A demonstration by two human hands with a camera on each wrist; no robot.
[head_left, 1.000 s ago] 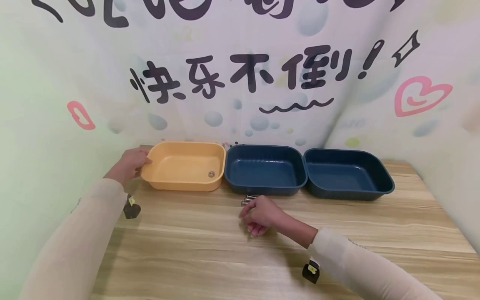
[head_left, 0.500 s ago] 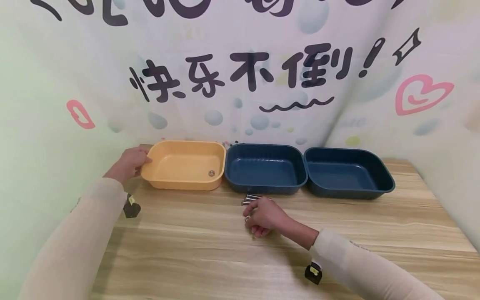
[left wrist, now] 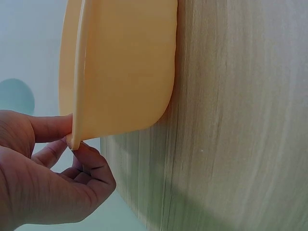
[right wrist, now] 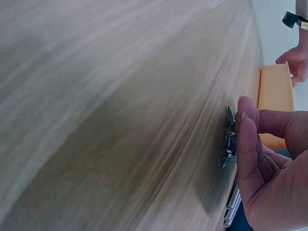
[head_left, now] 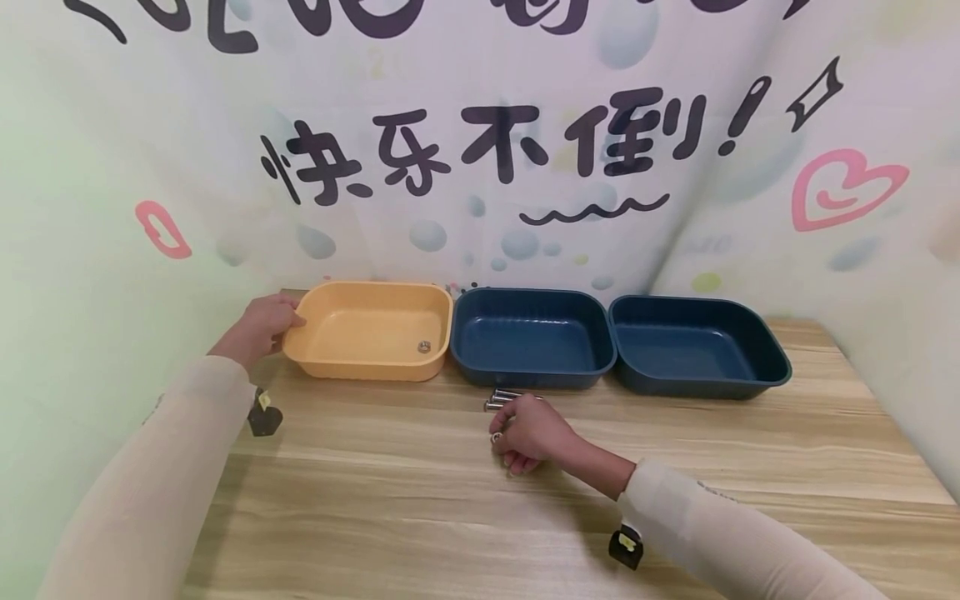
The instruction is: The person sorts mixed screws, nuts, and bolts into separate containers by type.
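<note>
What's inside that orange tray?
The orange tray shows one small metal piece, near the front corner beside the middle blue tray. Its near wall covers the strip right behind it, which can't be seen.

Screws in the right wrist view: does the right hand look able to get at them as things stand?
Likely yes: the screws show right beside the right hand, with nothing visible between; whether it touches them, I can't tell.

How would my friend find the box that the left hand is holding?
Find the wooden table, then the row of three boxes along its back. At the row's left end is the yellow box, its rim pinched by the left hand. It's the only yellow one: the middle box and the right-end box are dark blue.
</note>
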